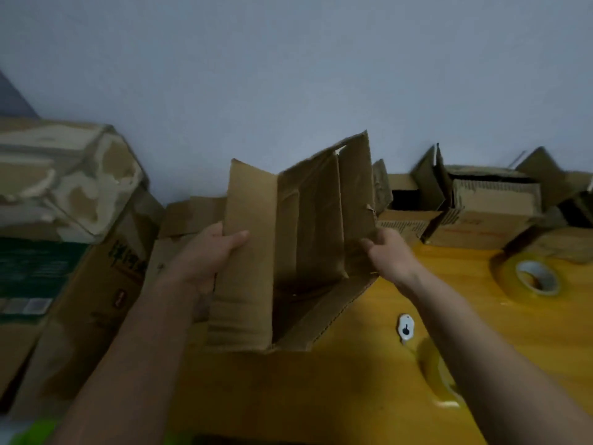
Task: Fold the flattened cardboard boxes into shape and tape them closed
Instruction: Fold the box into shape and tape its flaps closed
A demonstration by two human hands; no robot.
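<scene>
Cardboard is still half-opened here: the box [288, 252] is held above the near edge of the yellow table [401, 364], its panels spread into a rough tube while its flaps stand loose and unfolded. The left hand [208, 252] grips the left panel, thumb on the inner face and fingers behind; the right hand [388, 255] pinches the lower right edge. By my judgement the shaping has only begun: the walls need squaring, the flaps need folding in, and no tape is on this box yet. Just beyond the right forearm lies a small white cutter [406, 327], and further right a tape roll [532, 277] sits untouched. To the left stands a large carton [80, 252] with green print and dark characters, too blurred to read. Along the wall [288, 75] at the back, several boxes [481, 213] stand formed but open-topped; their faint reddish printing is illegible.
</scene>
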